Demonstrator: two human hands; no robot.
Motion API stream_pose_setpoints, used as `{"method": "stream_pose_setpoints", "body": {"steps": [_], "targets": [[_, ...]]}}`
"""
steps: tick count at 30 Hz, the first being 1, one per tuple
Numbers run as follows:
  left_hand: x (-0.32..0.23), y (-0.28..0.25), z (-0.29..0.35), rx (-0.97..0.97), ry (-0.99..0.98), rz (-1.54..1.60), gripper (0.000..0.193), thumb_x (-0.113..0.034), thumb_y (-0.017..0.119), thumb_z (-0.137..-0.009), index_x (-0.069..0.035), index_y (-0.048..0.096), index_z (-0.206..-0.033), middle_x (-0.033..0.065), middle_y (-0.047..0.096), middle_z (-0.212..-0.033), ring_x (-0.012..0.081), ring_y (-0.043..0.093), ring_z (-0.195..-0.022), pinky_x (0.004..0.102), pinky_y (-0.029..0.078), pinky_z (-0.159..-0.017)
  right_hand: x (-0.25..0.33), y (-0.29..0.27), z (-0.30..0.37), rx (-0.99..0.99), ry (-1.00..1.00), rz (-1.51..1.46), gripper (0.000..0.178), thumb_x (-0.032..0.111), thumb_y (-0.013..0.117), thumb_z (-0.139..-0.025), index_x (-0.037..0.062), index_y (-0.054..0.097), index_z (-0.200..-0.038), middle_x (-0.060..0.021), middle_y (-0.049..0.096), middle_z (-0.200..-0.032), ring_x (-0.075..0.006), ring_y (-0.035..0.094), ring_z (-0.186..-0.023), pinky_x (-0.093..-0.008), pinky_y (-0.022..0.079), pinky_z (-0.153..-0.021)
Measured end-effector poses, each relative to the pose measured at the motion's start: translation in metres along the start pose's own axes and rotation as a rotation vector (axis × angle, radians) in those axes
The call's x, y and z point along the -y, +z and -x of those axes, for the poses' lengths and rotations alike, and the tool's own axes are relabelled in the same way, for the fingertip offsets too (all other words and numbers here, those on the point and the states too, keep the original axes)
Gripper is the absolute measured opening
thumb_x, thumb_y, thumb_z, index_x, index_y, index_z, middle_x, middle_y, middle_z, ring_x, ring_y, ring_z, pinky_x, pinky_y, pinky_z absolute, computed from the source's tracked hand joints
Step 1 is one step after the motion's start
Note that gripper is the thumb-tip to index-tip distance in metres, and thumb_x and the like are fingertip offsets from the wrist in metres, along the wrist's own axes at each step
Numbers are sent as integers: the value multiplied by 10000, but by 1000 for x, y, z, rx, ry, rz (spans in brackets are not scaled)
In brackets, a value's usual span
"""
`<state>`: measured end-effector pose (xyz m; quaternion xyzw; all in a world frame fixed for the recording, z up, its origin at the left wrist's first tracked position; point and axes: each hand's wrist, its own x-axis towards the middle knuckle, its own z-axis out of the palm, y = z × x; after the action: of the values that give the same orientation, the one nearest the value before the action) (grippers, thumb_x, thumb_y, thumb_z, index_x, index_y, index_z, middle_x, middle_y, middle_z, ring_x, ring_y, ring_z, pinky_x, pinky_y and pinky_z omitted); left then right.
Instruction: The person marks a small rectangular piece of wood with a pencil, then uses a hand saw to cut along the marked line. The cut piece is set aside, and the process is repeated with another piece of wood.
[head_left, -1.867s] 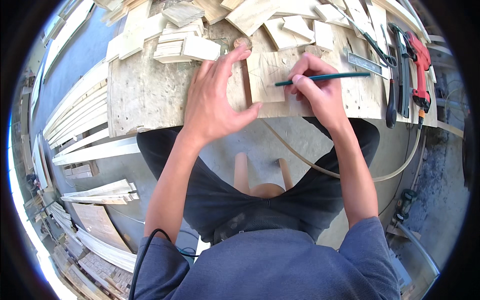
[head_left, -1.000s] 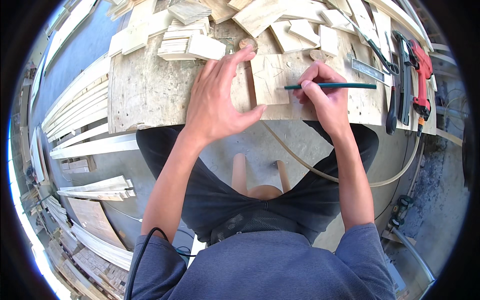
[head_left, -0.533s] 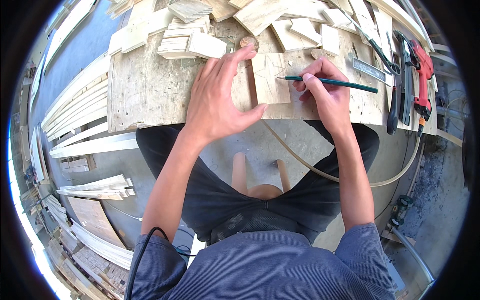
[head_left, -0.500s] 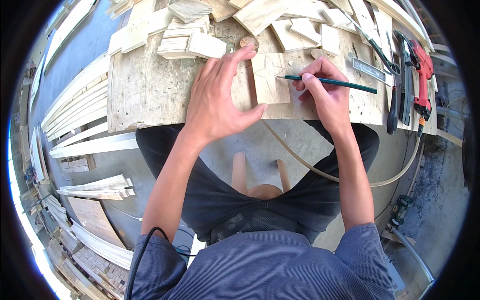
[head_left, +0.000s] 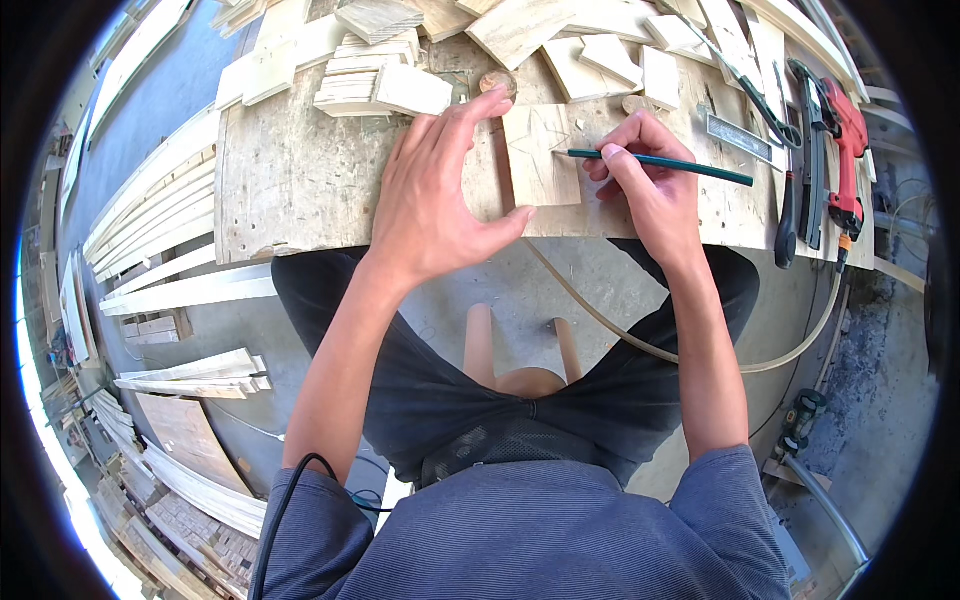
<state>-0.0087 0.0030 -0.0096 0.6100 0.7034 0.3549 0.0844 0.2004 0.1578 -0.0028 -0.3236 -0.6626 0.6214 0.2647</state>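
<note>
A dark green pencil [head_left: 700, 170] is pinched in my right hand [head_left: 650, 190], its tip at the face of a flat, pale wooden piece [head_left: 545, 180]. Faint pencil lines, something like a star outline, show on that piece. My left hand [head_left: 425, 200] lies open along its left side, fingers spread. The thumb tip is by the lower left corner and the forefinger by the upper left one; whether they press on the wood I cannot tell. Just beyond the forefinger sits a small round wooden disc [head_left: 497, 82].
Wood offcuts [head_left: 372, 85] cover the far part of the workbench [head_left: 290, 190]. At the right lie a metal ruler or square [head_left: 740, 140], scissors [head_left: 775, 120], a dark-handled tool [head_left: 786, 225] and a red air nailer [head_left: 848, 150] with its hose [head_left: 790, 360]. Planks [head_left: 160, 220] are stacked at left.
</note>
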Motion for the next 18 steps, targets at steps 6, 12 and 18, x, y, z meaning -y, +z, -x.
{"method": "stream_pose_setpoints", "body": {"steps": [6,12,18], "targets": [[1,0,0,11,-14,4,1084,-277,967,-761,-141,476,-1718,25,705,-1573,288,647,-1223,445,551,-1117,-12,-14,-1,133,-72,3,117,116,707,-1058,27,679,-988,-31,744,-855,-82,689,-801,-271,581,-751],[0,-1,1,57,-63,5,1091,-331,955,-791,-182,440,-1741,15,678,-1573,287,641,-1357,475,517,-1227,0,0,-1,-20,9,-19,107,105,690,-1066,34,677,-987,-44,765,-880,-84,708,-830,-267,572,-745],[-3,-2,1,59,-74,12,1076,-320,950,-792,-177,450,-1734,18,684,-1567,295,642,-1344,469,511,-1223,-9,-12,0,148,-78,-42,109,60,697,-999,23,658,-904,-42,747,-851,-87,712,-795,-257,541,-727]]}}
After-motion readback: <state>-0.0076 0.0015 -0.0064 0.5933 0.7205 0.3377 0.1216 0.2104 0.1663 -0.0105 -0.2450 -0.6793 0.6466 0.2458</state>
